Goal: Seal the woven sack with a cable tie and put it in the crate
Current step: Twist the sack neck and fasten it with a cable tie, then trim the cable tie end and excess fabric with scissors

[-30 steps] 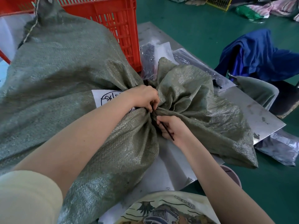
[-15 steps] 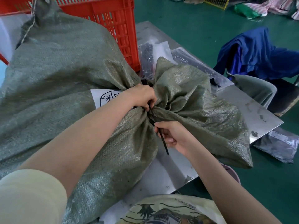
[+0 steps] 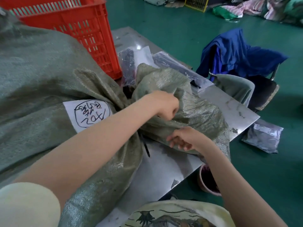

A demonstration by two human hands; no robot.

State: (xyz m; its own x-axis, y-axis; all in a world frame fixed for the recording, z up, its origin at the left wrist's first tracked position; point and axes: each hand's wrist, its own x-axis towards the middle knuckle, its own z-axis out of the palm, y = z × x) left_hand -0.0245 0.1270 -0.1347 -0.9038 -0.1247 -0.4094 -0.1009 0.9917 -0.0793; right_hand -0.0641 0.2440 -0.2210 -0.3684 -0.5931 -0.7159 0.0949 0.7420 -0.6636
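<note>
A large grey-green woven sack lies across the metal table, its neck gathered at the middle. A black cable tie circles the neck, and its loose tail hangs down onto the table. My left hand is closed on the loose sack flap past the neck. My right hand rests with fingers apart on the flap's lower edge, clear of the tie. A white label with handwriting is stuck on the sack. The red plastic crate stands behind the sack.
Clear plastic packets lie on the table beside the crate. A chair draped with blue cloth stands to the right. A grey packet lies on the green floor. A pink cup sits below the table edge.
My right hand has let go of the cable tie's tail, which now hangs free. My left hand has moved right from the neck onto the flap. The view has shifted left.
</note>
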